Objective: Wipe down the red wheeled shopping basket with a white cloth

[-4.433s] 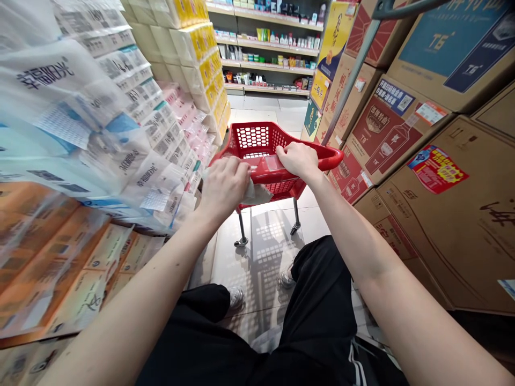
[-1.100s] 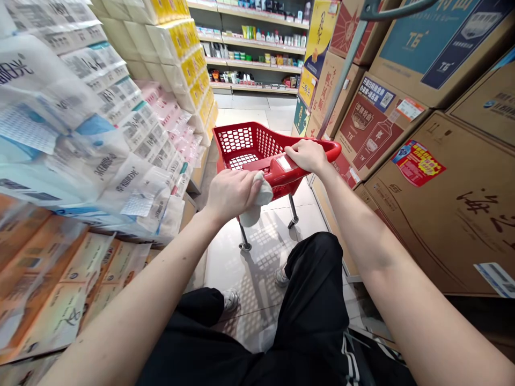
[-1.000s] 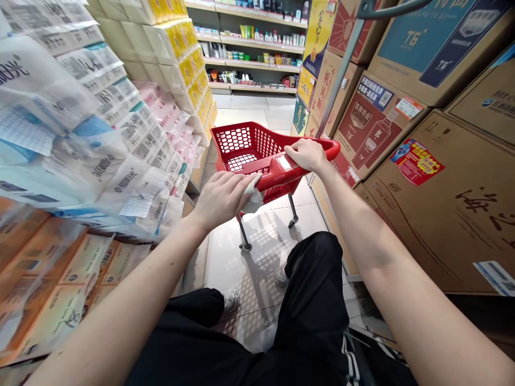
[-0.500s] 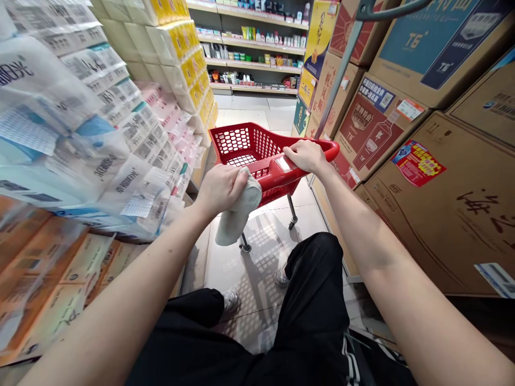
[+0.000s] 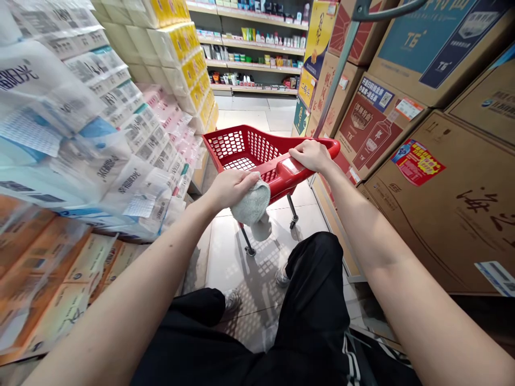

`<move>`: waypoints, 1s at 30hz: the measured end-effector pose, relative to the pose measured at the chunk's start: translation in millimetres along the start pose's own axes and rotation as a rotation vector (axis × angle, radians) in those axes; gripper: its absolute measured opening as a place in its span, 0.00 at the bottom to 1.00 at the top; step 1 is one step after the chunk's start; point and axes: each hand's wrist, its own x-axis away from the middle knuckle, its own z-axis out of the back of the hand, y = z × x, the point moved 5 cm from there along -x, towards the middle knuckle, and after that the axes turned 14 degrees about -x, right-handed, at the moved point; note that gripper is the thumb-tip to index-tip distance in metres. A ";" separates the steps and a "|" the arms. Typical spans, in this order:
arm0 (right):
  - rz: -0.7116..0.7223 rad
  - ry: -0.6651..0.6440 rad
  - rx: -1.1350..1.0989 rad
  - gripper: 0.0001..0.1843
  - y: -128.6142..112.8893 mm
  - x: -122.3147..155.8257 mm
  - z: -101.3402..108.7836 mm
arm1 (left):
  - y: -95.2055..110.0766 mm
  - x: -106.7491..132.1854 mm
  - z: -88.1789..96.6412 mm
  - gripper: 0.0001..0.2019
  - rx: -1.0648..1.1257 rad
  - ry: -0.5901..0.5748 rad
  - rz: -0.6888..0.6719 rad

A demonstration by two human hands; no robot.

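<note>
A red plastic shopping cart (image 5: 277, 140) on grey legs stands in front of me, its perforated basket turned at a slant. My left hand (image 5: 233, 188) is closed on a pale grey-green cloth (image 5: 253, 202), pressed against the left end of the cart's near rim. Part of the cloth hangs below the rim. Fingers of my right hand (image 5: 310, 155) wrap over the red handle bar near its right end, beside a lighter panel. Their tips are partly hidden behind the bar. The visible inside of the basket holds nothing.
Plastic-wrapped paper packs (image 5: 116, 123) are stacked along the left, with yellow-and-white packs (image 5: 177, 69) behind. Cardboard boxes (image 5: 434, 214) rise close on the right, near a slanted metal pole (image 5: 340, 75). Shelves of bottles (image 5: 257, 48) cross the far end. White tile floor (image 5: 229, 257) lies below.
My left hand and the cloth have shifted slightly right and down along the rim, and the cloth has folded differently. The cart has turned a little. My right hand stays on the handle.
</note>
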 end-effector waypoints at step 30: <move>-0.145 0.081 -0.076 0.26 1.4 -11.8 -5.3 | 39.7 -25.0 -18.0 0.26 -0.174 -0.128 0.049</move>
